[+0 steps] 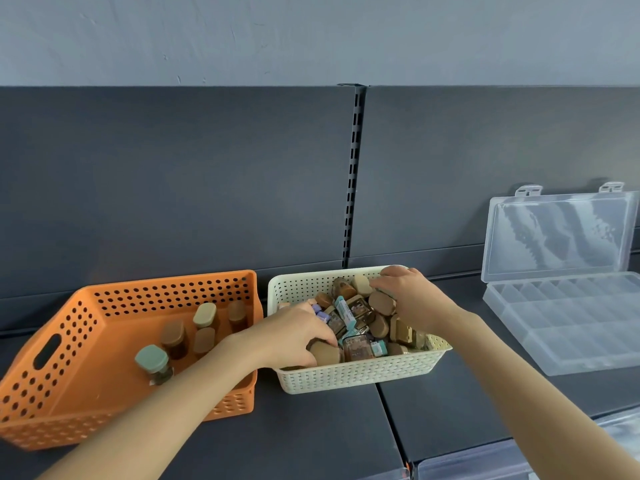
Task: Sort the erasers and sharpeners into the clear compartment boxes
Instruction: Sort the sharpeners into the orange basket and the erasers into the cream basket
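The left grip (294, 336) was curled round a tan-topped sharpener (325, 354) at the near side of the cream basket (363, 377). The right grip (412, 296) was bent down on the pile of erasers and sharpeners (360, 320) further back; I cannot tell if it held one. Left of the left grip sat an orange basket (69, 341). Right of the right grip lay the open clear compartment box (571, 334). All sat on a dark shelf (329, 438) by a grey wall (311, 36).

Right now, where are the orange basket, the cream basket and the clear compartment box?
orange basket (69, 327): head view, its perforated left wall.
cream basket (363, 374): head view, its near wall.
clear compartment box (557, 233): head view, its raised lid.
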`<action>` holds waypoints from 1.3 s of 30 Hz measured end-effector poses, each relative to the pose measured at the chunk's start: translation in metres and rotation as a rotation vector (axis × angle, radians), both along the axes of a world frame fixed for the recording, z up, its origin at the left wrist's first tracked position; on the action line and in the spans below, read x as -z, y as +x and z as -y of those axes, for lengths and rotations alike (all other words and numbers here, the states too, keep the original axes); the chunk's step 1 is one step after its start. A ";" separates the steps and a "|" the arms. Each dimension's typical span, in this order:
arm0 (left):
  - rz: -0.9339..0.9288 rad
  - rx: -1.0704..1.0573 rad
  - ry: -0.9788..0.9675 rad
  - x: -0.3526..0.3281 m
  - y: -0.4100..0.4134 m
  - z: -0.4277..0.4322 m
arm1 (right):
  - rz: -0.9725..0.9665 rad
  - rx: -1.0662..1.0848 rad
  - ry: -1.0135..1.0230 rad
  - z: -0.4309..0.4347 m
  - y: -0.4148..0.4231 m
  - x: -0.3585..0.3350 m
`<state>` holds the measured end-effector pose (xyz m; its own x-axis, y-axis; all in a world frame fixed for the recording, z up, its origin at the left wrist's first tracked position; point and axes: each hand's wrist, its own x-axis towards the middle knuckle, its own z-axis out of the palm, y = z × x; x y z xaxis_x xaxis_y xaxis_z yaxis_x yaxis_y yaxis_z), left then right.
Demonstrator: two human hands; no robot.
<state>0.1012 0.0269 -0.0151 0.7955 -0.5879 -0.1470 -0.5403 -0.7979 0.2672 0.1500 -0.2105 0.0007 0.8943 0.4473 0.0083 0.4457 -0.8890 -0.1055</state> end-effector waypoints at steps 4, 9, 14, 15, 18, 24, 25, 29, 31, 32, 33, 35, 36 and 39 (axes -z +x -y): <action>-0.028 -0.057 -0.106 -0.003 -0.002 -0.002 | 0.045 0.023 0.006 0.005 0.004 -0.001; -0.016 -0.159 -0.276 -0.010 -0.011 -0.007 | 0.138 0.099 0.139 -0.001 -0.003 -0.011; 0.127 -0.290 -0.421 -0.024 -0.015 -0.031 | 0.140 0.078 0.396 -0.034 -0.012 -0.036; 0.148 -0.329 -0.435 -0.026 -0.015 -0.040 | 0.135 0.054 0.434 -0.043 -0.012 -0.039; 0.196 -0.433 -0.504 -0.030 -0.019 -0.072 | 0.097 -0.009 0.510 -0.078 -0.014 -0.041; 0.283 -0.693 -0.475 -0.036 -0.034 -0.143 | 0.003 -0.115 0.572 -0.162 -0.014 -0.035; 0.278 -0.734 -0.474 -0.036 -0.037 -0.155 | -0.009 -0.140 0.576 -0.176 -0.014 -0.033; 0.244 -0.894 -0.414 -0.031 -0.046 -0.195 | -0.059 -0.220 0.566 -0.229 -0.015 -0.026; 0.197 -0.956 -0.339 -0.026 -0.048 -0.214 | -0.087 -0.250 0.568 -0.255 -0.015 -0.022; 0.161 -0.978 -0.298 -0.023 -0.049 -0.223 | -0.094 -0.263 0.561 -0.267 -0.015 -0.021; 0.123 -0.991 -0.261 -0.020 -0.051 -0.231 | -0.094 -0.275 0.548 -0.279 -0.014 -0.019; 0.042 -1.005 -0.167 -0.015 -0.053 -0.242 | -0.106 -0.290 0.509 -0.300 -0.012 -0.013; 0.006 -1.001 -0.114 -0.012 -0.054 -0.243 | -0.124 -0.289 0.487 -0.309 -0.011 -0.008; -0.080 -0.971 -0.025 -0.006 -0.054 -0.244 | -0.153 -0.272 0.388 -0.328 -0.009 0.007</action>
